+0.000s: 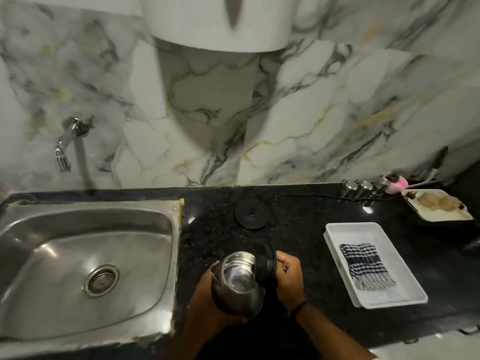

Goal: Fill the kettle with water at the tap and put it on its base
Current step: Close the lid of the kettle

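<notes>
A steel kettle (237, 284) is held nearest the camera, above the front edge of the black speckled counter (298, 229), just right of the sink (85, 258). Its long axis is tilted, so that the open mouth is turned up toward the camera and the polished inside is seen; the spout points left, toward the sink. The black lid (265, 266) is swung open and stands at the right rim. The left hand (207, 300) is cupped under and around the kettle's body, its grip closed on the metal, though the fingers are mostly hidden behind the body. The right hand (289, 279) is curled shut at the lid side; the handle is hidden by it, so it cannot be told exactly what is gripped. The round black base (251, 213) lies flat farther back on the counter, well apart from the kettle, with its cord run off to the right. A chrome tap (68, 144) is fixed to the veined marble wall above the rectangular steel sink, and is blurred. To the right, a white rectangular tray (335, 231) is seen with a folded striped cloth (365, 266) in it. Small steel shakers (363, 189) stand at the wall, hard to make out.
</notes>
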